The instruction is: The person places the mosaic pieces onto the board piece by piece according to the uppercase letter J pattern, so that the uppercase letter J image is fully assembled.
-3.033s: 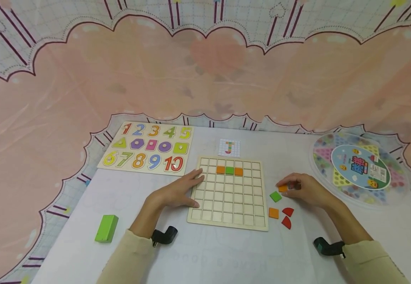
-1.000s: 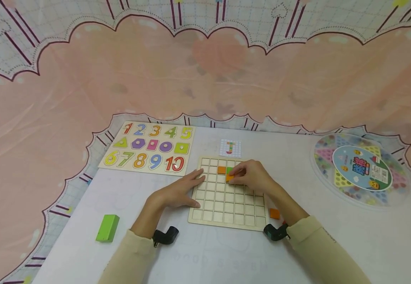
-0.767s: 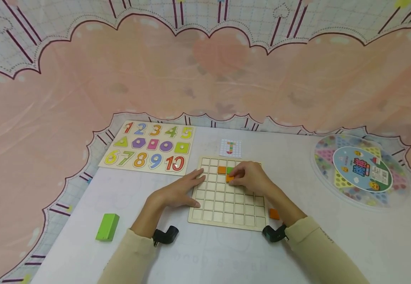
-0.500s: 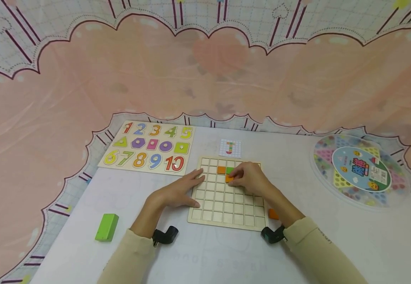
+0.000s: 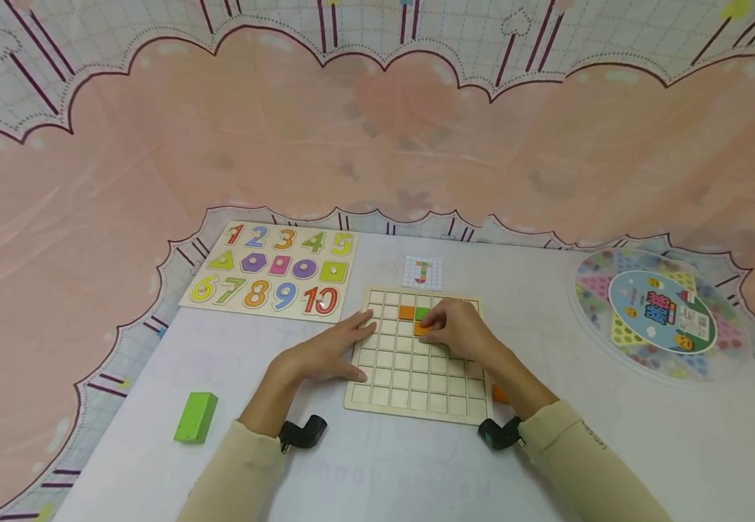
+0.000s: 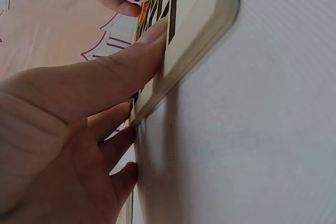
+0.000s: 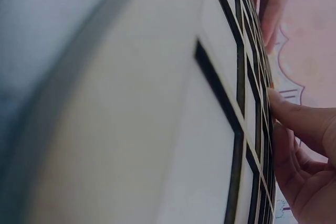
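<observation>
A pale wooden grid board [image 5: 410, 380] lies mid-table. My left hand [image 5: 322, 355] rests on its left edge with fingers spread; in the left wrist view the thumb of that left hand [image 6: 79, 90] lies on the board's face. Over the board, my right hand [image 5: 462, 330] pinches an orange square tile [image 5: 420, 329] between thumb and fingers, at the cell just below a green tile [image 5: 422, 313]. Left of the green one sits another orange tile [image 5: 406, 312]. The cell to its right is hidden behind my right hand. In the right wrist view, the right hand [image 7: 310, 150] meets the grid.
An orange tile [image 5: 500, 394] shows partly beside my right forearm. Behind the board lies a small card [image 5: 423, 272] with a coloured J pattern. A number puzzle [image 5: 267, 270] lies back left, a green block [image 5: 196, 418] front left, a round clear game box [image 5: 661, 312] at the right.
My right hand has carried the orange tile left from beside the board to the cell under the green tile. Over the last second it has hardly moved. The left hand has stayed put.
</observation>
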A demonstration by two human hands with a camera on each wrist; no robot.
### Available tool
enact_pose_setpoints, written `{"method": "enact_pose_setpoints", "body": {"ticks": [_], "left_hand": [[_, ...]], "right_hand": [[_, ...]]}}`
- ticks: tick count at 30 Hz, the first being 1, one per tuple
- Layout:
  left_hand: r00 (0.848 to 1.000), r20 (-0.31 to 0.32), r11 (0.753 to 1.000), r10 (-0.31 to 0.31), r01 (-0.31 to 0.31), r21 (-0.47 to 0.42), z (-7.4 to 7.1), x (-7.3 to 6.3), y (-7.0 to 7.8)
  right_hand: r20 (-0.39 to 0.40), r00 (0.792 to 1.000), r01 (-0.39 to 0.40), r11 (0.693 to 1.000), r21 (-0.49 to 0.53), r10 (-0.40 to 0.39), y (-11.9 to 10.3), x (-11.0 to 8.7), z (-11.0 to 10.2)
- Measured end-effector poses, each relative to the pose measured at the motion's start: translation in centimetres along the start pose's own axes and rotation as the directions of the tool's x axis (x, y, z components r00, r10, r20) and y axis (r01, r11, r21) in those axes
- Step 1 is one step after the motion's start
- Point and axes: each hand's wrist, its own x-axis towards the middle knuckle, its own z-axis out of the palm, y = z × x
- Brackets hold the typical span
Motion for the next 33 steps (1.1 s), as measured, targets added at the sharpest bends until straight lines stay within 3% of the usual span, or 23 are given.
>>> {"method": "enact_pose_setpoints", "body": {"ticks": [14, 19, 26, 33], "left_hand": [[1.0, -0.005, 1.0, -0.003, 0.003, -0.015, -0.2, 0.1, 0.1], [1.0, 0.0, 1.0, -0.003, 0.003, -0.012, 0.0, 0.1, 0.0], [1.0, -0.003, 1.0, 0.009, -0.009, 0.001, 0.1, 0.0, 0.0], [1.0, -0.001, 1.0, 0.001, -0.001, -0.002, 0.1, 0.0, 0.0]], "right_hand": [[0.041, 0.999, 0.014, 0.999, 0.041, -0.016, 0.0, -0.1, -0.9], [0.057, 0.998, -0.015, 0.995, 0.104, 0.009, 0.0, -1.0, -2.4], [0.046, 0.997, 0.062, 0.989, 0.135, -0.068, 0.6, -2.5, -5.4], [0.031, 0.997, 0.06, 0.988, 0.14, -0.065, 2.4, -4.4, -7.0]]}}
